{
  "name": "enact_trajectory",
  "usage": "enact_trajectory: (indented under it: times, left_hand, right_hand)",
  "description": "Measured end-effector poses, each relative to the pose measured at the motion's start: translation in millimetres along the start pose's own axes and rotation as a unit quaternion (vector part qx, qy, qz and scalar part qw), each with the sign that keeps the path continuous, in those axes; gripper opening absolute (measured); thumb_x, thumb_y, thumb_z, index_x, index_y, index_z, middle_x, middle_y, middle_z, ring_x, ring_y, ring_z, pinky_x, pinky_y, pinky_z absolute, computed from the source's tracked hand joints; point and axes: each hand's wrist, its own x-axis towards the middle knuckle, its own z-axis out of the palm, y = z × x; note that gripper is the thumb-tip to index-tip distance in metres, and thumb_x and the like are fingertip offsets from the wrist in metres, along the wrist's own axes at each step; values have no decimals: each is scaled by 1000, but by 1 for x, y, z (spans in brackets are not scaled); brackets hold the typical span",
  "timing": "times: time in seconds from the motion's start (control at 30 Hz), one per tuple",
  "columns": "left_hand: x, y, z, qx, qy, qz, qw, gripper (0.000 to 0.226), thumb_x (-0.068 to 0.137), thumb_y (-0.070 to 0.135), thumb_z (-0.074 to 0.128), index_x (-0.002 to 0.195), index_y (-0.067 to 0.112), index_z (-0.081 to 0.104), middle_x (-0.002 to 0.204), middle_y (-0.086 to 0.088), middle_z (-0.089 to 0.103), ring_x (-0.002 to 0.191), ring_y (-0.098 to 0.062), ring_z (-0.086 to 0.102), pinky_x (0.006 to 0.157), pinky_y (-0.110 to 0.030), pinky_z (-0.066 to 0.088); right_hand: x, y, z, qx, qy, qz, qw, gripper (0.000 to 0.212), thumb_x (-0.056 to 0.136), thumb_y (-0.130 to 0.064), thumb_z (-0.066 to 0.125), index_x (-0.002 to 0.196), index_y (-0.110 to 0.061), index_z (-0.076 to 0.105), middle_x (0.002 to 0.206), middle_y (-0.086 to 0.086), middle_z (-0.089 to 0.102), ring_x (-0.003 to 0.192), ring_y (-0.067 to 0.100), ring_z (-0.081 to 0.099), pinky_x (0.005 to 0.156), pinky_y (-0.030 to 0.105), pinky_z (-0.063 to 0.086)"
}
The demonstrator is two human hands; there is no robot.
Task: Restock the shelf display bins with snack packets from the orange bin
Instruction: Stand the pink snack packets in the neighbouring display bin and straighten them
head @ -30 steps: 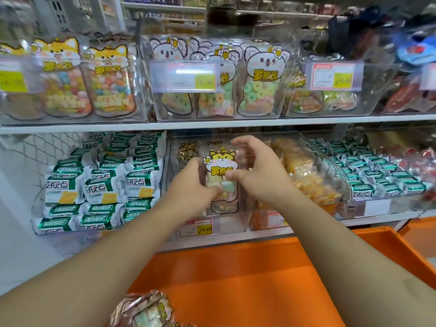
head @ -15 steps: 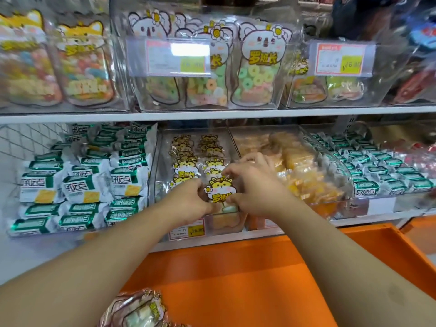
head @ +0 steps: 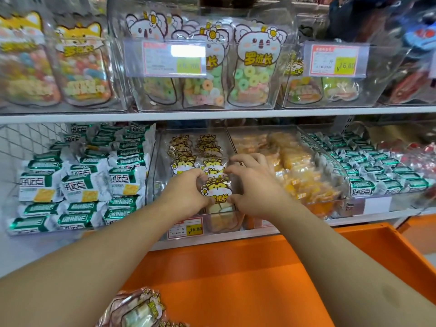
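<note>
Both my left hand (head: 188, 193) and right hand (head: 253, 185) hold the clear cat-face snack packet (head: 218, 193), tucking it into the clear plastic bin (head: 154, 175); next I let go.

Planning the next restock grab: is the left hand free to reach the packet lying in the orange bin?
Probably not yet. The left hand and right hand both grip a hamster packet at the clear bin. The spare packet lies uncovered in the orange bin.

Bin (head: 236, 274): orange. Front packet (head: 218, 193): clear, yellow cartoon animal print. Left packets (head: 87, 187): green-white. Price tag (head: 185, 228): red-bordered, yellow patch.
</note>
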Motion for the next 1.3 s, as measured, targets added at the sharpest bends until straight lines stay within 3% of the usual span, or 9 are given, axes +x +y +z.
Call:
enact_trajectory:
  times: [0.2,0.3,0.37,0.43,0.57,0.8,0.9,1.07,1.3]
  left_hand:
    - [-10,2,-1,22,26,-6,999,78,78,35,92,143,28,49,101,8,66,85,-9,64,64,-25,46]
    - [-20,-1,-3,53,48,21,997,92,78,39,92,154,28,41,134,0,63,115,-20,63,93,-35,55]
    - [-32,-2,-6,63,68,44,995,91,79,41,91,155,29,42,145,0,57,127,-22,58,102,-38,52]
    - [-50,-1,-10,44,84,71,993,80,82,40,89,150,30,49,143,6,57,126,-16,58,101,-34,50]
    - [-98,-4,-16,-36,84,93,991,56,87,34,84,135,41,57,119,23,60,102,0,62,85,-23,54]
    - [-172,-54,-3,-150,53,31,987,43,92,20,79,129,35,62,113,17,68,98,5,65,84,-18,56]
    - [-196,-89,15,-149,45,-1,988,39,92,20,80,124,35,62,111,16,68,96,3,66,79,-16,54]
    - [-212,-153,55,-108,-29,-86,990,40,92,33,80,126,37,59,117,19,63,102,-2,64,85,-33,59]
    - [-195,-214,108,-59,-150,-149,976,48,89,36,82,132,33,59,123,16,64,105,-2,61,89,-26,52]
  right_hand:
    - [-2,0,-3,23,8,0,1000,69,83,-39,83,146,-35,55,157,-13,41,146,22,21,120,43,22]
    - [-6,-1,-7,39,21,2,999,68,82,-37,84,144,-31,56,152,-10,45,144,22,23,118,41,24]
    - [-12,-3,-10,53,38,-5,998,64,82,-36,84,141,-29,59,149,-9,49,142,22,25,118,42,26]
    - [-19,-7,-15,77,57,-16,995,58,82,-33,84,135,-28,61,144,-9,52,139,20,28,117,43,30]
    - [-44,-23,-22,130,65,-37,989,45,85,-27,84,125,-28,64,133,-10,55,132,16,36,109,35,36]
    - [-90,-59,-4,185,30,-78,979,34,83,-15,83,113,-19,68,115,-2,63,112,22,58,95,37,49]
    - [-115,-76,21,213,-27,-52,975,37,85,-15,84,119,-16,68,113,-1,62,104,16,57,88,30,47]
    - [-152,-77,97,167,-210,27,963,49,89,-28,84,131,-15,62,128,4,61,115,21,57,95,36,51]
    - [-187,-54,212,110,-409,90,901,71,88,-32,84,148,-17,49,146,8,54,125,29,58,91,38,52]
